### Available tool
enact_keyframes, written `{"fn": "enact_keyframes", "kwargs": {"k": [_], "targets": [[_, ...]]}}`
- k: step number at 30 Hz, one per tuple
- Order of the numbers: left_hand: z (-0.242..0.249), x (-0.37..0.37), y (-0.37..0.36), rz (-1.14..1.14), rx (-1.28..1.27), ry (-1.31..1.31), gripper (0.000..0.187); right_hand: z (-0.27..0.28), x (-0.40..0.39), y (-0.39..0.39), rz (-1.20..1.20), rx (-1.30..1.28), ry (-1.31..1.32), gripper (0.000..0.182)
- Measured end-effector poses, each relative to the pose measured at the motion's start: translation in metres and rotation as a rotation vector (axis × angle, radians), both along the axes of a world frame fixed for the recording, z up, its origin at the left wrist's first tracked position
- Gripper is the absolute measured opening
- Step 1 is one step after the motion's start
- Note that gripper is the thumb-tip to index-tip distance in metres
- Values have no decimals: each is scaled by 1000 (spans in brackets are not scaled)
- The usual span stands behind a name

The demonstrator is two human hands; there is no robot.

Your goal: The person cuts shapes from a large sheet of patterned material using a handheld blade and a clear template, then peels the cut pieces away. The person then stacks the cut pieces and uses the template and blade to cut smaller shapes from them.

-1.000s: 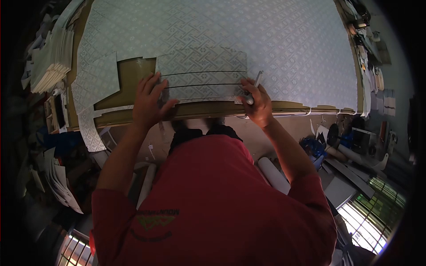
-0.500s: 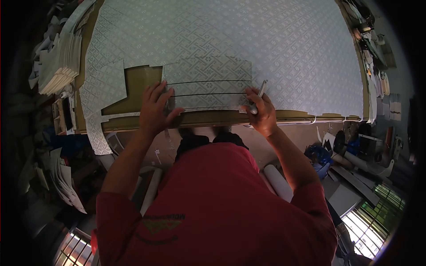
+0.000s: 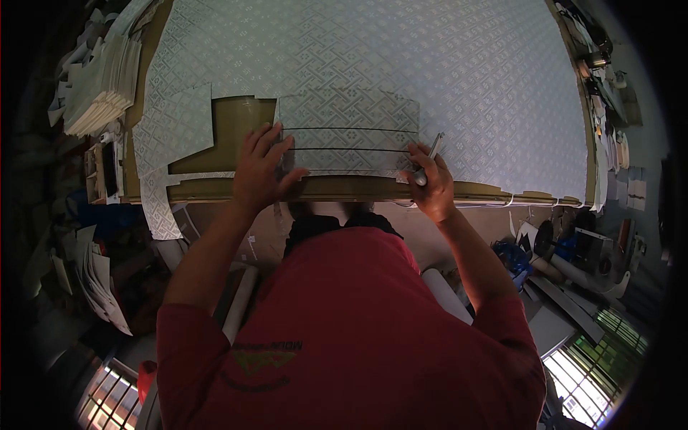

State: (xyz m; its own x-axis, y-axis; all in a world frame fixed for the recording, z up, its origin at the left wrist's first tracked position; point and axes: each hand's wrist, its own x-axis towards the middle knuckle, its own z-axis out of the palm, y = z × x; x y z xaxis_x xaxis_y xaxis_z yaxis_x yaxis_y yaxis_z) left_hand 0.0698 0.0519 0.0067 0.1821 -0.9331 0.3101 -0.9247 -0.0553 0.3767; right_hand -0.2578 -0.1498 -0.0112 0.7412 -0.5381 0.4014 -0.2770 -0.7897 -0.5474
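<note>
Patterned pale grey-green cloth (image 3: 494, 93) covers the worktable. A rectangular piece of the same cloth (image 3: 344, 111) lies at its near edge, crossed by two straight dark lines. My left hand (image 3: 259, 168) rests with fingers spread on the left end of this piece, thumb pointing right along the near edge. At the right end, my right hand (image 3: 432, 186) is closed around a slim silver metal tool (image 3: 436, 145). The tool's narrow tip points up and away, while its rounded lower end shows beneath the fingers. The right fingertips are at the piece's right edge.
Left of the piece, a cut-out bares the olive tabletop (image 3: 236, 118). A narrow cloth strip (image 3: 159, 215) hangs over the near left edge. Stacked folded sheets (image 3: 107, 86) stand at the left, and a blue bag (image 3: 513, 256) lies on the floor at right.
The whole view has shifted, so table, cloth and hands appear slightly farther right and up. Both hands keep nearly the same places on the cloth; the tool is still in my right hand.
</note>
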Motion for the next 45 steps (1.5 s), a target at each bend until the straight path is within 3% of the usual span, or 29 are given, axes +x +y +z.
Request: {"fn": "enact_keyframes", "kwargs": {"k": [40,45], "targets": [[-6,3,3,-10,-35,-3,61,1,3,-1,-3,-47,-2,49],[-6,3,3,-8,-18,7,61,1,1,0,-27,35,1,47]]}}
